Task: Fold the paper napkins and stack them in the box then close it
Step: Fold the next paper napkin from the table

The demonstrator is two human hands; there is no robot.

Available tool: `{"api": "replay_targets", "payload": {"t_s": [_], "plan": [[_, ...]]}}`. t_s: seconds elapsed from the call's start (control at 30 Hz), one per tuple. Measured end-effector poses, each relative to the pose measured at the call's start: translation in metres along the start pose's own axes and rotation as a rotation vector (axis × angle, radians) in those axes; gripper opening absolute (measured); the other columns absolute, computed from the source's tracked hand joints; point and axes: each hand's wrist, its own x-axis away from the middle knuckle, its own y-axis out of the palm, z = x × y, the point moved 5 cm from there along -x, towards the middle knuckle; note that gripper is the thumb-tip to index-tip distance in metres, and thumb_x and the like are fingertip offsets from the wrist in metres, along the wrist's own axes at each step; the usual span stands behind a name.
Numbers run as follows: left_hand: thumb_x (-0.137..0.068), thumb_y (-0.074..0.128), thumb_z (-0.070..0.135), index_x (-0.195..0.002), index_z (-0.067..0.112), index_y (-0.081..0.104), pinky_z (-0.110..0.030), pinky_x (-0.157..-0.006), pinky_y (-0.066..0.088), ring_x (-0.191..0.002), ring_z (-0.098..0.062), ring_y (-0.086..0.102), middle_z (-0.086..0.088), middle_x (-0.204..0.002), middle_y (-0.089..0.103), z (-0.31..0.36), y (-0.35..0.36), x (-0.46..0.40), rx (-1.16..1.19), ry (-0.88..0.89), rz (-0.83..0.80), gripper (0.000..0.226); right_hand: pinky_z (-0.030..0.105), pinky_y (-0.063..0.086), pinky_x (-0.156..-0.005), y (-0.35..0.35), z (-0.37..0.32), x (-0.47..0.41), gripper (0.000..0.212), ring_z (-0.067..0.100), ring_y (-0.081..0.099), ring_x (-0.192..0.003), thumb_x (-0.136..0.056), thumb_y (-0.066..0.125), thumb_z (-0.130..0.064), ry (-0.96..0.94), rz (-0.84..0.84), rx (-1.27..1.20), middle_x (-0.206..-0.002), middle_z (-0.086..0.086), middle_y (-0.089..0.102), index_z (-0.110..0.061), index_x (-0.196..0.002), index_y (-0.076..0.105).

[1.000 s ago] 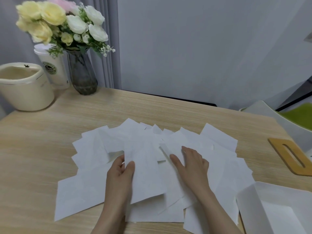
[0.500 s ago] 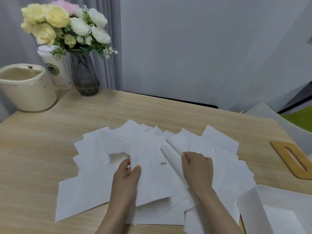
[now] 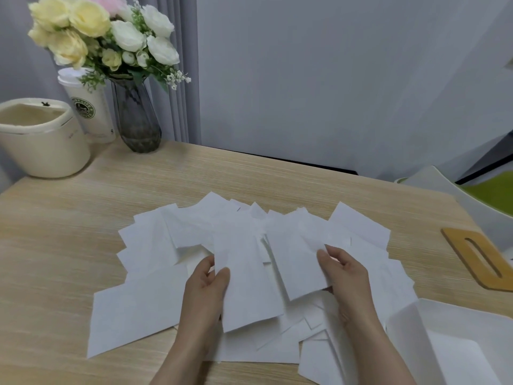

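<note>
Since the earlier frame the right hand [image 3: 345, 273] has lifted a napkin [image 3: 298, 262], pinching its right edge; the left hand [image 3: 206, 287] pinches another sheet [image 3: 247, 287]. Both rise over the napkin pile [image 3: 144, 304] mid-table [image 3: 55, 232], the open white box [image 3: 458, 345] near right, its wooden lid [image 3: 480, 257] beyond

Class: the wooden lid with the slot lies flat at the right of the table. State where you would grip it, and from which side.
Probably the near long edge of the wooden lid, approached from the left over bare table. It lies flat, so fingers must slide beneath; the slot offers another purchase.
</note>
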Motion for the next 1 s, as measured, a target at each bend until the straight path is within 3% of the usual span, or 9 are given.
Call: {"api": "replay_targets", "payload": {"t_s": [0.1, 0.2, 0.3, 0.43, 0.63, 0.7, 0.8, 0.9, 1.0], "plan": [[-0.097, 0.051, 0.007, -0.089, 0.041, 0.073, -0.031, -0.065, 0.055, -0.074, -0.017, 0.073, 0.001, -0.086, 0.077, 0.001, 0.002, 0.002, 0.033, 0.008, -0.011, 0.041, 0.03, 0.054, -0.061, -0.009, 0.005, 0.004, 0.01, 0.014, 0.072, -0.073, -0.089, 0.065, -0.019, 0.035, 0.049, -0.063, -0.082, -0.003, 0.075, -0.021, -0.098, 0.07], [-0.097, 0.05, 0.005, -0.085, 0.044, 0.075, -0.033, -0.07, 0.055, -0.077, -0.017, 0.074, 0.0, -0.089, 0.077, 0.0, 0.005, 0.003, 0.076, -0.004, -0.019, 0.049, 0.03, 0.054, -0.046, -0.017, 0.009, 0.007, 0.008, 0.012, 0.069, -0.06, -0.089, 0.064, -0.017, 0.049, 0.101, -0.084, -0.075, -0.004, 0.074, -0.02, -0.095, 0.069], [-0.096, 0.051, 0.004, -0.095, 0.032, 0.074, -0.033, -0.071, 0.053, -0.081, -0.018, 0.074, 0.0, -0.093, 0.077, -0.003, 0.005, 0.003, 0.066, -0.017, -0.023, 0.036, 0.038, 0.057, -0.056, -0.019, 0.013, 0.009, 0.008, 0.017, 0.067, -0.056, -0.088, 0.065, -0.019, 0.063, 0.067, 0.044, -0.077, 0.001, 0.074, -0.021, -0.095, 0.068], [-0.094, 0.054, 0.002, -0.111, 0.027, 0.065, -0.03, -0.067, 0.055, -0.085, -0.019, 0.074, 0.001, -0.098, 0.077, -0.007, 0.005, 0.003, 0.043, -0.033, -0.042, 0.031, 0.029, 0.048, -0.055, -0.021, 0.017, 0.012, 0.008, 0.016, 0.067, -0.061, -0.087, 0.066, -0.022, 0.003, 0.054, 0.193, -0.07, 0.0, 0.073, -0.019, -0.091, 0.072], [-0.093, 0.054, -0.002, -0.106, 0.03, 0.066, -0.034, -0.071, 0.056, -0.08, -0.018, 0.075, 0.002, -0.09, 0.078, -0.004, 0.005, 0.004, 0.015, -0.004, -0.036, 0.036, 0.042, 0.054, -0.07, -0.022, 0.019, 0.014, 0.012, 0.019, 0.065, -0.058, -0.084, 0.063, -0.026, -0.094, 0.069, 0.4, -0.069, -0.007, 0.072, -0.03, -0.091, 0.071], [-0.093, 0.053, -0.002, -0.1, 0.031, 0.067, -0.03, -0.065, 0.056, -0.075, -0.015, 0.074, 0.003, -0.085, 0.077, -0.003, 0.004, 0.005, 0.017, 0.006, -0.033, 0.037, 0.039, 0.054, -0.06, -0.021, 0.014, 0.017, 0.012, 0.017, 0.063, -0.055, -0.088, 0.062, -0.022, -0.153, 0.062, 0.366, -0.069, -0.006, 0.072, -0.027, -0.091, 0.072], [-0.093, 0.053, -0.002, -0.096, 0.031, 0.07, -0.025, -0.06, 0.057, -0.073, -0.014, 0.074, 0.004, -0.084, 0.077, -0.004, 0.003, 0.004, 0.04, 0.012, -0.017, 0.037, 0.018, 0.046, -0.043, -0.017, 0.006, 0.022, 0.014, 0.01, 0.065, -0.059, -0.092, 0.06, -0.017, -0.164, 0.045, 0.189, -0.075, -0.007, 0.073, -0.021, -0.091, 0.074], [-0.094, 0.054, 0.001, -0.096, 0.027, 0.071, -0.023, -0.058, 0.057, -0.073, -0.015, 0.073, 0.0, -0.085, 0.077, -0.006, 0.002, 0.003, 0.078, -0.014, -0.012, 0.031, 0.019, 0.032, -0.034, -0.007, 0.006, 0.03, 0.015, 0.013, 0.042, -0.035, -0.094, 0.057, -0.016, -0.06, -0.036, -0.001, -0.058, -0.001, 0.062, -0.014, -0.094, 0.072], [-0.096, 0.052, 0.006, -0.099, 0.023, 0.072, -0.026, -0.064, 0.056, -0.075, -0.014, 0.073, 0.0, -0.087, 0.077, -0.01, -0.001, 0.001, 0.069, -0.046, -0.018, 0.026, 0.017, 0.028, -0.032, 0.013, 0.012, 0.042, 0.016, 0.013, 0.034, -0.031, -0.096, 0.053, -0.013, 0.04, -0.166, -0.065, -0.053, 0.003, 0.057, -0.008, -0.098, 0.068]]}}
